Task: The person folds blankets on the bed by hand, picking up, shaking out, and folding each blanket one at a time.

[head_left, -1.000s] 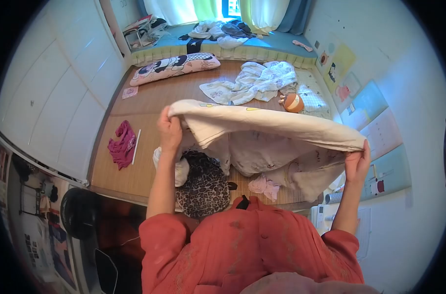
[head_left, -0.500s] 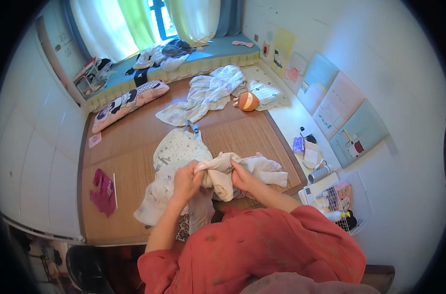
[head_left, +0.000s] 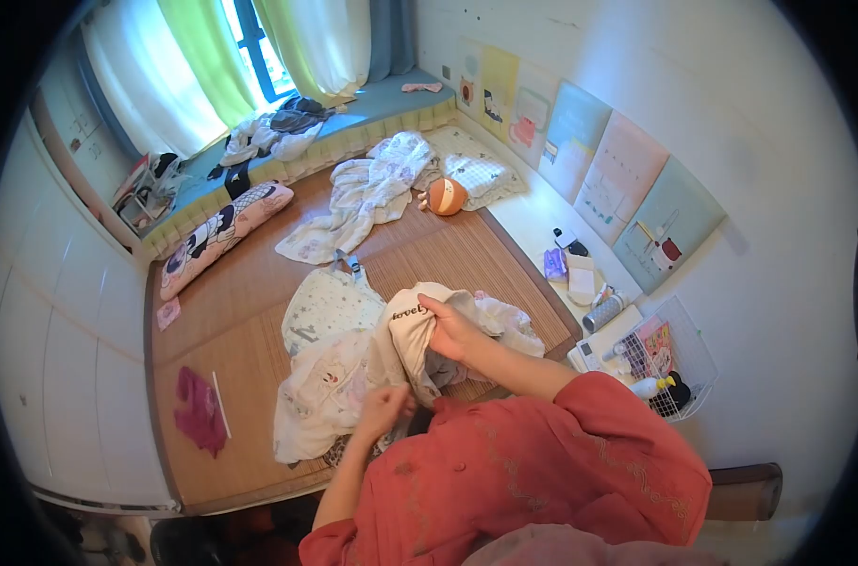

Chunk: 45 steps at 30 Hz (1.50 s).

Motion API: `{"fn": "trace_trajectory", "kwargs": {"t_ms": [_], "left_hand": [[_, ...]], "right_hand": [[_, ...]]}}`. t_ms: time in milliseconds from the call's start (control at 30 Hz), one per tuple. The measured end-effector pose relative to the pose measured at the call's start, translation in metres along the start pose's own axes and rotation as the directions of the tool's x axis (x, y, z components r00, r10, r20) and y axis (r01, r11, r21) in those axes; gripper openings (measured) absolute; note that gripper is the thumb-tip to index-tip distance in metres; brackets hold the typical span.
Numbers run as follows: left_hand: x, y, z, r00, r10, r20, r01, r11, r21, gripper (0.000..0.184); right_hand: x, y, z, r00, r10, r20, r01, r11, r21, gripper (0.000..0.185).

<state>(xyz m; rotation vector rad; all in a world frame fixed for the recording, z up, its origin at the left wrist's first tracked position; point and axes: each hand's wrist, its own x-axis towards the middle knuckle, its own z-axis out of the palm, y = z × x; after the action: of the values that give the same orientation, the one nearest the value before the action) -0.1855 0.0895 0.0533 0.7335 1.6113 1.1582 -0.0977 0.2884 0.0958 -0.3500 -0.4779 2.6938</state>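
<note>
A cream garment [head_left: 405, 344] with dark lettering that reads "lovely" hangs in front of me, loosely folded. My right hand [head_left: 449, 330] is closed on its upper right part, thumb on top beside the lettering. Lower down, my left hand [head_left: 383, 410] has its fingers curled at the garment's bottom left edge; the fabric between them is mostly hidden. Under and beside the garment lie a white printed cloth [head_left: 320, 391], a star-patterned white piece [head_left: 330, 307] with a grey-blue strap, and pale pinkish clothing [head_left: 514, 325] to the right.
A brown mat [head_left: 259, 302] covers the bed. On it are a magenta cloth [head_left: 199, 410], a white stick [head_left: 221, 406], a long pink pillow [head_left: 226, 236], a crumpled blanket [head_left: 372, 184] and an orange-brown round toy [head_left: 447, 197]. A wire basket [head_left: 698, 363] stands at right.
My left hand has moved down from the garment's upper left to its lower edge. My right hand has lifted its side, and the lettering now shows. The view has shifted slightly.
</note>
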Motion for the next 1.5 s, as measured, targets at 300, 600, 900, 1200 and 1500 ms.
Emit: {"fn": "trace_trajectory", "kwargs": {"t_ms": [300, 600, 900, 1200, 1500], "left_hand": [[0.049, -0.065, 0.02, 0.975, -0.036, -0.219, -0.221, -0.093, -0.971, 0.063], [0.012, -0.009, -0.061, 0.704, -0.078, -0.705, -0.708, -0.139, -0.692, 0.044], [-0.025, -0.031, -0.09, 0.591, -0.151, -0.792, -0.806, -0.152, -0.573, 0.042], [-0.079, 0.007, -0.11, 0.49, 0.154, -0.858, -0.859, -0.083, -0.506, 0.045], [-0.075, -0.009, -0.121, 0.489, -0.156, -0.858, -0.872, -0.081, -0.482, 0.038]], "right_hand": [[-0.043, -0.001, 0.068, 0.993, 0.086, 0.079, -0.082, 0.996, -0.046, 0.042], [-0.053, -0.025, 0.025, 0.994, -0.076, 0.084, 0.096, 0.96, -0.265, 0.053], [-0.075, -0.034, -0.019, 0.993, 0.0, -0.117, -0.003, 1.0, -0.022, 0.047], [-0.048, -0.054, -0.078, 0.994, -0.034, -0.1, 0.02, 0.991, -0.136, 0.048], [0.014, -0.077, -0.073, 0.838, -0.165, -0.52, 0.186, 0.982, -0.012, 0.04]]}}
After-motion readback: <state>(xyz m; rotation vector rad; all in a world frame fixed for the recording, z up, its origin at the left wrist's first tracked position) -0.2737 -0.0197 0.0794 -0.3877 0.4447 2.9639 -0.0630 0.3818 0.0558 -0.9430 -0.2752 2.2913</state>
